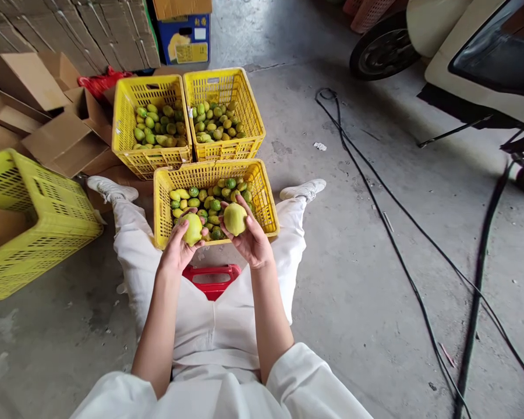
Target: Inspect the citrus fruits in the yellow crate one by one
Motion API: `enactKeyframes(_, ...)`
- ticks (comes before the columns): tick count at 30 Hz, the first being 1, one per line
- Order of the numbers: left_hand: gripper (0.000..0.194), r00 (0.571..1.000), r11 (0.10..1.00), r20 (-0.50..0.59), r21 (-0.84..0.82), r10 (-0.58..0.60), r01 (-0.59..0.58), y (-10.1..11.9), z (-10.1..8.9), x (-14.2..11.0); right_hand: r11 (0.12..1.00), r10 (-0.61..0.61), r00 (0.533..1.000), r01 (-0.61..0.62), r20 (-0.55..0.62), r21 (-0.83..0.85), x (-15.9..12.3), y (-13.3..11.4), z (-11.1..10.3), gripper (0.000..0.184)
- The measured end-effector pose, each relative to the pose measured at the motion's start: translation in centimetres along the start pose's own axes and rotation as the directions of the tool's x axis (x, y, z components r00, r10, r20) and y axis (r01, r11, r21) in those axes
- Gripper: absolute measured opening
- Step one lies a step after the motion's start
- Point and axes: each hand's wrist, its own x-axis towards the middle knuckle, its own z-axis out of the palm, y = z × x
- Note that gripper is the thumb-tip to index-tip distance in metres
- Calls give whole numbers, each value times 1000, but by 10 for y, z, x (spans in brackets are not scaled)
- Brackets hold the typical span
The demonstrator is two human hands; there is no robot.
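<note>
My left hand [177,247] is closed around a yellow-green lemon [193,228]. In my right hand [254,241] sits another lemon [234,219], paler yellow, gripped between thumb and fingers. Both fruits are held up over the near edge of a yellow plastic crate [271,215] that stands between my legs. Several green and yellow lemons [208,202] lie loose inside it, partly hidden by my hands. Behind it are two more yellow crates, the left one [152,156] and the right one [227,150], each with a layer of similar fruit.
A large yellow-green crate [48,233] with cardboard in it is at my left. Opened cardboard boxes [65,139] are heaped behind it. Black cables [378,201] run across the concrete floor at right, near a parked vehicle [441,64]. A red stool [212,279] shows beneath me.
</note>
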Motion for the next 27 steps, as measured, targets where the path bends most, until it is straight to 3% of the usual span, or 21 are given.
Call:
enactKeyframes(5,40,995,996,28,6,93,-93,1,2,0,1000,2,1000,-2,-26,19,1,5,0,54)
enactKeyframes(8,34,994,994,-16,31,110,-109,-4,-2,5,998,52,997,-49,-56,41,6,11,0,47)
enactKeyframes(12,24,987,1000,-160,-1,18,-19,-9,-14,14,991,126,960,-134,-249,-14,16,27,-10,32)
enactKeyframes(15,30,983,999,-181,-51,-28,19,-11,-20,18,986,160,907,-167,-389,16,21,35,-21,26)
enactKeyframes(18,36,985,999,-169,-27,27,-32,-11,-24,19,990,140,940,-124,-310,72,19,29,-23,27)
enactKeyframes(22,37,978,994,-173,29,113,-109,-12,-25,17,1000,1,989,3,-146,31,11,12,-11,41)
enactKeyframes(25,36,973,990,-182,19,139,-138,-13,-26,17,999,-50,990,52,-134,9,7,8,-6,41)
enactKeyframes(27,34,974,990,-181,-12,136,-141,-13,-26,19,999,1,988,6,-157,39,7,11,-8,39)
